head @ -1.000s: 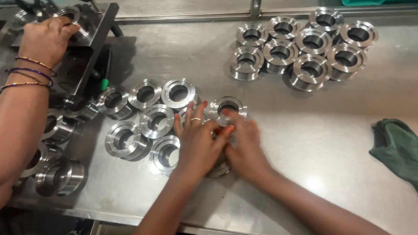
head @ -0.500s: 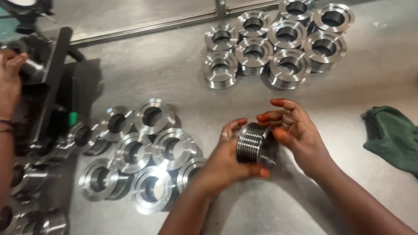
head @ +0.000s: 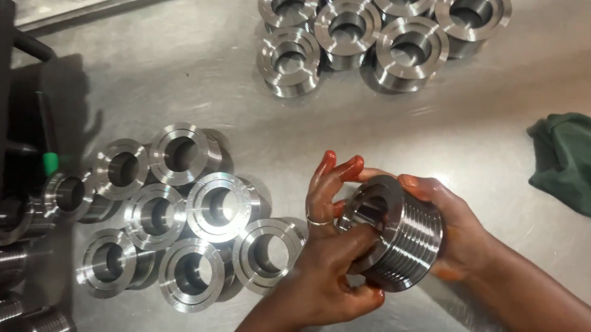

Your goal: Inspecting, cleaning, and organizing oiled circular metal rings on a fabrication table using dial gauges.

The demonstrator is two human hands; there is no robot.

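I hold a shiny threaded metal fitting (head: 398,235) on its side above the steel table (head: 200,84). My right hand (head: 460,231) cups its ribbed body from the right. My left hand (head: 328,265) grips the flanged end, thumb across the rim and fingers raised near the bore. To the left of my hands lies a cluster of similar flanged metal fittings (head: 209,209), bores facing up.
A second group of the same fittings (head: 379,31) stands at the far edge of the table. A dark green cloth (head: 574,162) lies at the right. A black fixture (head: 8,136) with a green part stands at the left edge.
My hands lifted one fitting from the cluster and turned it on its side. The view has moved closer, and the other person's arm at the left is out of sight.
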